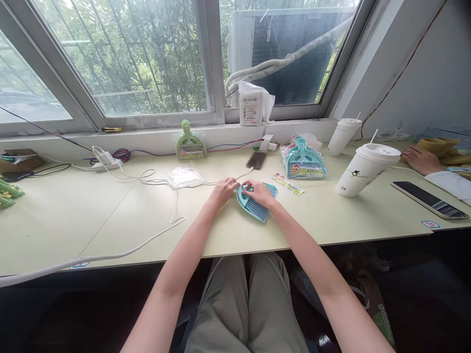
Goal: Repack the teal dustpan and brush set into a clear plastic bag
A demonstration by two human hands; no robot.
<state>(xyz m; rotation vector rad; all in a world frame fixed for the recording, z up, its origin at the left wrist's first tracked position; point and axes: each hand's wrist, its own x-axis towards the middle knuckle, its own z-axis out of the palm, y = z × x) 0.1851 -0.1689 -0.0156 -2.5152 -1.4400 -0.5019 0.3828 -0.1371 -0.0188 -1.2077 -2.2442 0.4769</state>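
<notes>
Both hands, left (222,192) and right (259,192), grip a ribbed blue plastic dustpan (255,205) on the smooth pale table (147,220).

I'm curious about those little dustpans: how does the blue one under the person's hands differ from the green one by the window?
The blue dustpan lies flat on the table; the green dustpan stands upright against the window ledge. The blue one is touched by the left hand and right hand; the green one stands untouched. They differ in colour. Both look alike in shape, with what looks like a small brush inside.
</notes>
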